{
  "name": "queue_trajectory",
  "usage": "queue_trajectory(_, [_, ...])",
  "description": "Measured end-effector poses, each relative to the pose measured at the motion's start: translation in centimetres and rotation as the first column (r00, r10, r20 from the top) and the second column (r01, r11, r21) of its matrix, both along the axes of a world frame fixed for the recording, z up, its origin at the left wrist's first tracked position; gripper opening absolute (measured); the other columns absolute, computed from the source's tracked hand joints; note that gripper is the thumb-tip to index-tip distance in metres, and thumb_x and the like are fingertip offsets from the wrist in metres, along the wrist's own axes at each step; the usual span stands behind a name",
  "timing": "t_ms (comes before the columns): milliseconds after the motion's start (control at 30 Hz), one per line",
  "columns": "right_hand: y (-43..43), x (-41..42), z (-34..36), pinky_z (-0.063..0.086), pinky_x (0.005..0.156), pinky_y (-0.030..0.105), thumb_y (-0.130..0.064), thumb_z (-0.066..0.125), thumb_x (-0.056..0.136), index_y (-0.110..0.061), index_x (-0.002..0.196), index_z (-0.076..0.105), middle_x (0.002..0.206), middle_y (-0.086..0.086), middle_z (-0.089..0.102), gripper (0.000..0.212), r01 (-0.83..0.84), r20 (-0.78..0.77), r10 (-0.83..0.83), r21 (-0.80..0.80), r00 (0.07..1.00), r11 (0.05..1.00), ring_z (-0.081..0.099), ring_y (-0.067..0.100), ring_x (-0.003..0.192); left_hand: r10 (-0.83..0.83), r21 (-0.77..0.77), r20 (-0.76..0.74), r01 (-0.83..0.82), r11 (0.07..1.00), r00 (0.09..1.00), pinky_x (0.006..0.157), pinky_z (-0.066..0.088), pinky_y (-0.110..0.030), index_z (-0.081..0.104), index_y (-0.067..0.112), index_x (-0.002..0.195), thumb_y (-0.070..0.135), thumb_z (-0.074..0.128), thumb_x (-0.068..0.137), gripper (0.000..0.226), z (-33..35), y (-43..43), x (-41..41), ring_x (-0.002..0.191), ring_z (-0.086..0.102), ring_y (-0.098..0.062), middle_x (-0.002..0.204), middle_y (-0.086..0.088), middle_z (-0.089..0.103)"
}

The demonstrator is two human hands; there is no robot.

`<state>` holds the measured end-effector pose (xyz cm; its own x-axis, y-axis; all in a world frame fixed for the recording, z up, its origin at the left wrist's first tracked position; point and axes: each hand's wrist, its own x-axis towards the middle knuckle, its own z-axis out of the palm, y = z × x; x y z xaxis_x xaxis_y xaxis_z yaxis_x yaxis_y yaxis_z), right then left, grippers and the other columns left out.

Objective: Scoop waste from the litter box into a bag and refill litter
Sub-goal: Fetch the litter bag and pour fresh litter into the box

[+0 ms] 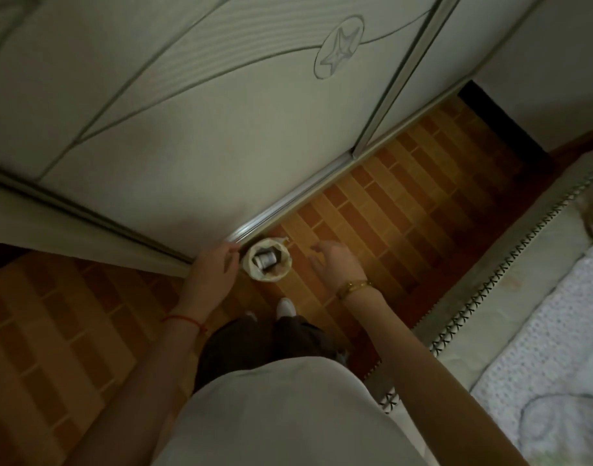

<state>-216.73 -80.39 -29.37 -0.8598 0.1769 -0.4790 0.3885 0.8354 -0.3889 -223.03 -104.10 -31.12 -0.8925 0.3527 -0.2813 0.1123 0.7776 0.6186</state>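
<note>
Right now your left hand (214, 267) hangs low with its fingers loosely extended and the thumb apart, gripping nothing that shows. Its fingertips reach the near rim of the bag (249, 264), though you cannot tell whether they touch it. The bag stands open on the floor (389, 213) between your two hands, just right of your left fingertips and just left of your right ones, with a small pale container (265, 258) lying inside. Your right hand (335, 264) hovers with its fingers spread and slightly bent, holding nothing and apart from the bag. Beyond your left fingertips runs the metal door track (288, 203) at the foot of the wardrobe door (187, 146); the bag sits hard against that edge, so room is tight on that side. To the right of your right hand the tiled floor stays open as far as the stitched edge of the bed (490, 280). Below your hands, one white shoe (286, 306) stands near the bag. A gold bracelet (353, 286) circles your right wrist and a red string (184, 319) your left.
</note>
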Motion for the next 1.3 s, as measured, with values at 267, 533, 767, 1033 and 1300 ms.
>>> queue_trajectory(267, [1.4,-5.4,-11.8,0.048,0.075,0.038,-0.031,0.043,0.096,-0.007,0.104,0.060,0.104,0.015,0.064,0.030,-0.059,0.164,0.062,-0.029,0.985,0.998,0.057,0.027,0.090,-0.068,-0.248,0.137,0.100,0.963,0.988,0.064,0.049,-0.035,0.059,0.012,0.088,0.023,0.040,0.100,0.025,-11.0,1.8,-2.5,0.075,0.060,-0.025,0.085,-0.007,0.061])
queue_trajectory(533, [2.4,-10.0,-28.2,0.038,0.071,0.030,-0.025,0.043,0.098,-0.004,0.115,0.058,0.112,0.017,0.064,0.031,-0.081,0.311,0.104,-0.088,0.945,0.993,0.060,0.032,0.099,0.063,-0.331,0.277,0.034,0.943,0.959,0.047,0.026,-0.024,0.044,0.016,0.079,0.022,0.037,0.103,0.026,-25.8,3.1,-4.7,0.056,0.042,-0.010,0.073,-0.001,0.048])
queue_trajectory(767, [3.5,-11.9,-43.1,0.036,0.072,0.028,-0.031,0.048,0.096,-0.002,0.124,0.054,0.119,0.015,0.060,0.040,-0.073,0.301,0.099,-0.099,0.948,0.992,0.059,0.033,0.103,0.187,-0.312,0.433,-0.048,0.949,0.882,0.068,0.047,-0.030,0.056,0.005,0.116,0.026,0.043,0.101,0.028,-40.3,3.2,-6.2,0.085,0.061,-0.023,0.103,-0.013,0.065])
queue_trajectory(1033, [3.8,-14.4,-57.2,0.045,0.083,0.032,-0.032,0.053,0.091,-0.009,0.127,0.054,0.123,0.014,0.059,0.043,-0.150,0.317,0.166,-0.072,0.934,0.986,0.058,0.030,0.105,0.218,-0.340,0.564,-0.017,0.940,0.796,0.075,0.042,-0.029,0.060,0.007,0.112,0.039,0.052,0.097,0.036,-53.8,3.6,-7.8,0.088,0.057,-0.019,0.096,-0.004,0.059])
queue_trajectory(1300, [3.6,-14.7,-65.7,0.047,0.096,0.043,-0.031,0.045,0.093,-0.007,0.135,0.045,0.131,0.016,0.051,0.048,-0.147,0.210,0.138,0.030,0.968,0.989,0.053,0.033,0.117,0.257,-0.381,0.487,-0.062,0.922,0.834,0.081,0.046,-0.033,0.065,0.001,0.102,0.033,0.047,0.099,0.037,-59.6,4.8,-8.0,0.100,0.061,-0.031,0.109,-0.018,0.065])
